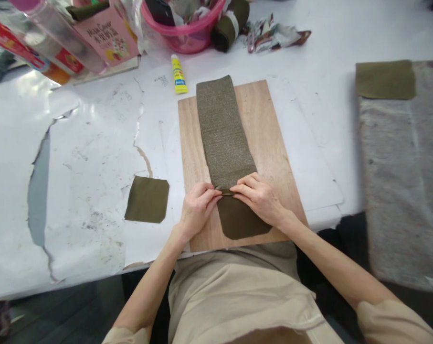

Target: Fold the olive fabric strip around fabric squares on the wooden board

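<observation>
Hands (199, 203) angled inward, fingertips pinching fabric strip (223, 134).

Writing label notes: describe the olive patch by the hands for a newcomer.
On the white-covered table, find the wooden board. A speckled grey-green strip runs down it to the left hand and right hand. The olive patch shows at the strip's near end; unlike the left olive piece and far-right olive piece, it lies on the board.

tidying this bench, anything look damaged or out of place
Yes: the white table covering is torn at left, a long gap showing grey surface beneath. A crumpled wrapper lies beside the rolled cloth, looking like litter.
</observation>
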